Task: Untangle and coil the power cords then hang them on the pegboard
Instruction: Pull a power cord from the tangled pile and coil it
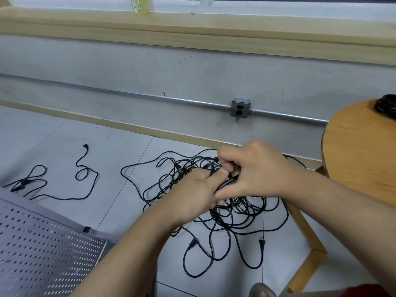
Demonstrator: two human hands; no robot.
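**A:** how bad's the knot?

**B:** Bad lol. Thin black power cords [235, 209] in one loopy tangle on the grey floor tiles [64, 136], with a pronged plug [261, 243] poking out the near side. My left hand [192, 191] is curled round a bunch of strands above the pile, and my right hand [252, 170] is pinching one strand right beside it.

**A:** anything apart from it?

**B:** One loose black cord [81, 174] lies off to the left. A coiled black cord [385, 106] sits on the round wooden table [360, 151]. The grey perforated pegboard [42, 243] is by my left arm.
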